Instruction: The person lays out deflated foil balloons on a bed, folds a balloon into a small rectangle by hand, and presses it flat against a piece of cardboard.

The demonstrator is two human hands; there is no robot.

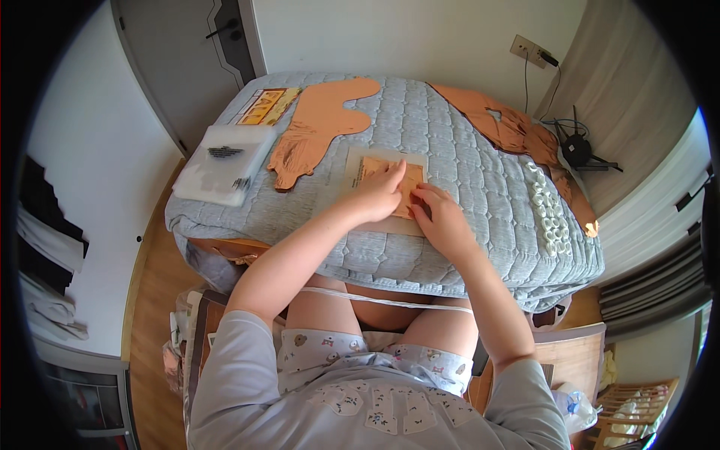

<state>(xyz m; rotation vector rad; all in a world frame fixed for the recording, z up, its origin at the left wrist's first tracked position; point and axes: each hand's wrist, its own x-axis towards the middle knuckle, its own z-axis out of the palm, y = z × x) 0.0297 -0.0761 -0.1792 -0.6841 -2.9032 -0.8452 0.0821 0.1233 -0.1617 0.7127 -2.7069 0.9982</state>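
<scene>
A small copper-coloured sheet lies on a pale, see-through sleeve near the front of the quilted bed. My left hand rests over the copper sheet's upper part, its fingers drawn together; whatever sits under them is hidden. At the sheet's right edge is my right hand, thumb and fingers spread apart, with the tips touching the sheet. Both forearms reach in from below, and the hands are close together but separate.
A large copper-coloured foil cutout lies behind, with more crumpled foil at the back right. Stacked clear sleeves and a printed yellow card are at left. Several white rings line the bed's right side, near a black router.
</scene>
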